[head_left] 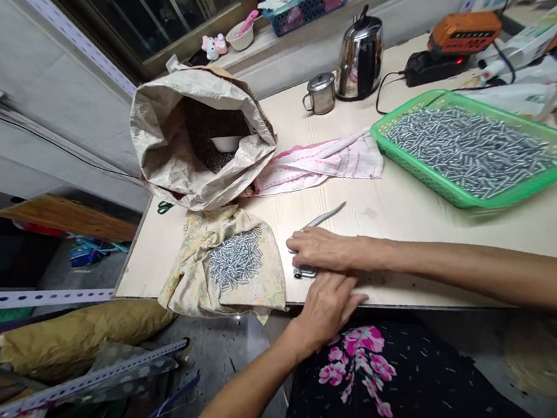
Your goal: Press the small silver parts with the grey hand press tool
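Right hand (326,247): curled over metal tool (327,216); pinch unclear.
Left hand (329,302): thumb spread, fingertips hidden; can't tell its hold.
Metal pins (237,261): heaped on patterned cloth (192,269).

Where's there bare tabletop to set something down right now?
Bare wooden tabletop shows between the pink-patterned cloth, the green basket and the right forearm; another strip lies between that cloth and the lidded metal mug. It's crowded at left, with the sack and floral cloth under metal pins, and at back right around the orange battery.
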`<state>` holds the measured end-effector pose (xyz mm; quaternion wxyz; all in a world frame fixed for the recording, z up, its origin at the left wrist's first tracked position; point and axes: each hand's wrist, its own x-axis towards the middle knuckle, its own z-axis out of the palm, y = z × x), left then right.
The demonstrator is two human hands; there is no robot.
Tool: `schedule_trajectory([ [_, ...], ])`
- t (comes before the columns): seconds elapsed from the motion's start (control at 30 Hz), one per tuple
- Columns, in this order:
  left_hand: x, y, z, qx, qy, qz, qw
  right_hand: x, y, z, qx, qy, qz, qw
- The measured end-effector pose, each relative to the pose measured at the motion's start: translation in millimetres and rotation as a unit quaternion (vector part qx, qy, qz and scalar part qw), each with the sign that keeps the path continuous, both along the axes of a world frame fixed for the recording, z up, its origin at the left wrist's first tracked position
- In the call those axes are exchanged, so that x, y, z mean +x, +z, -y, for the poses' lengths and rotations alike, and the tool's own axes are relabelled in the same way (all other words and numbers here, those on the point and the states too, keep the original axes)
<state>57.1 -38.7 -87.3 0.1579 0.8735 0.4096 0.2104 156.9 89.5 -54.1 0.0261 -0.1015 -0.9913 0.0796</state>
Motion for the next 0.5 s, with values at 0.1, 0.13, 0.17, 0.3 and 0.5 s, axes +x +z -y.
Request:
schedule_trajectory([
  [0.1,-34.4,13.2,13.8,0.083,0.027,0.009,0.996,-8.3,-11.8,6.3,-0.004,0.03,-0.03,0.999],
  [0.13,-50.4,17.5,13.6,0.113,0.086,0.001,0.99,-8.8,-16.9,5.5,-0.005,0.039,-0.046,0.998],
  [0.17,-67.6,21.1,10.6,0.128,0.163,-0.023,0.978,-9.0,-21.8,4.3,-0.005,0.048,-0.063,0.997],
  [0.3,-128.3,25.2,-20.3,0.127,0.314,-0.154,0.928,-7.6,-33.7,2.7,-0.007,0.06,-0.171,0.983],
  [0.5,-150.7,21.3,-57.4,0.041,0.206,-0.333,0.919,56.5,9.0,-9.9,0.026,-0.144,-0.392,0.908],
])
